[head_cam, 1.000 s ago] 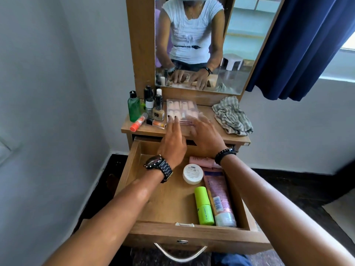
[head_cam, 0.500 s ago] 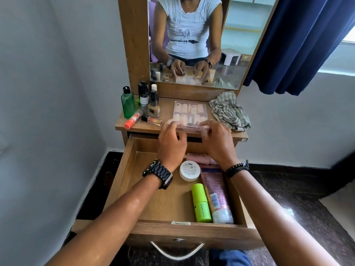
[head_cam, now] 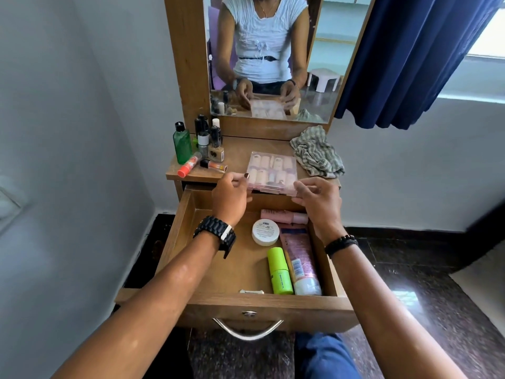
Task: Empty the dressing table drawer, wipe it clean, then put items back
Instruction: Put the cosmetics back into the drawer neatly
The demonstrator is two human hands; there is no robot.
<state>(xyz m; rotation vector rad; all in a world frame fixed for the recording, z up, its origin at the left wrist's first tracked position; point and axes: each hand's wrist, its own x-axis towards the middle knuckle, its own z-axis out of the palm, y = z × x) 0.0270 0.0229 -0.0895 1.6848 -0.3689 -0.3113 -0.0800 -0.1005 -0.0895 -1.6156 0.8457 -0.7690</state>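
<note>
The wooden drawer of the dressing table is pulled out in front of me. Inside it on the right lie a white round jar, a lime-green tube, a pink tube with a white cap and a pink bottle. A clear flat case of pink false nails rests at the front edge of the table top. My left hand pinches its near left corner and my right hand pinches its near right corner.
On the table top stand a green bottle and several small dark bottles, with an orange tube lying beside them. A striped cloth sits at the right. A mirror rises behind; a blue curtain hangs right.
Both hands have drawn back from on top of the nail case to its near edge and now pinch its corners. The case has slid toward the table's front edge.
</note>
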